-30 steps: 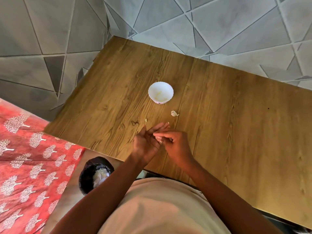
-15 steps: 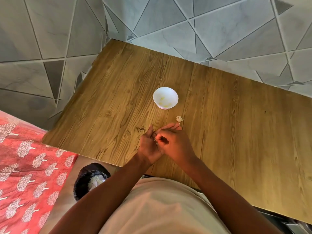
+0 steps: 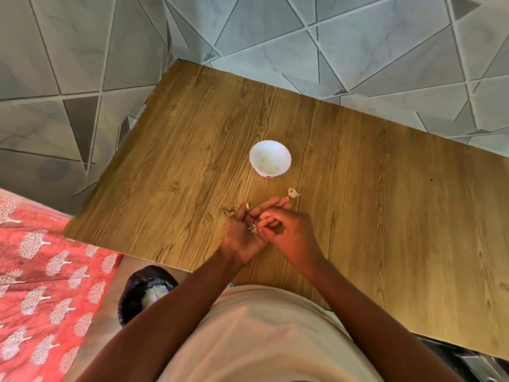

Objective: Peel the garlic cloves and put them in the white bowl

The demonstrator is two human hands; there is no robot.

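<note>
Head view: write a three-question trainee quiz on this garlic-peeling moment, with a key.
1. True or false: the white bowl holds pale yellow pieces.
2. Which lies nearer the bowl: A) the loose garlic piece on the wooden table, B) the black bin?
3. Fill in: the right hand picks at a garlic clove lying in the ____ hand's palm.

Key: 1 true; 2 A; 3 left.

The bowl (image 3: 270,160) is sitting on the table (image 3: 371,205). A garlic piece (image 3: 293,193) is lying just nearer than the bowl, slightly right. Both hands, left hand (image 3: 246,232) and right hand (image 3: 290,234), are meeting nearer still. A bin (image 3: 143,292) is standing below the table's near edge, left of the bowl.
</note>
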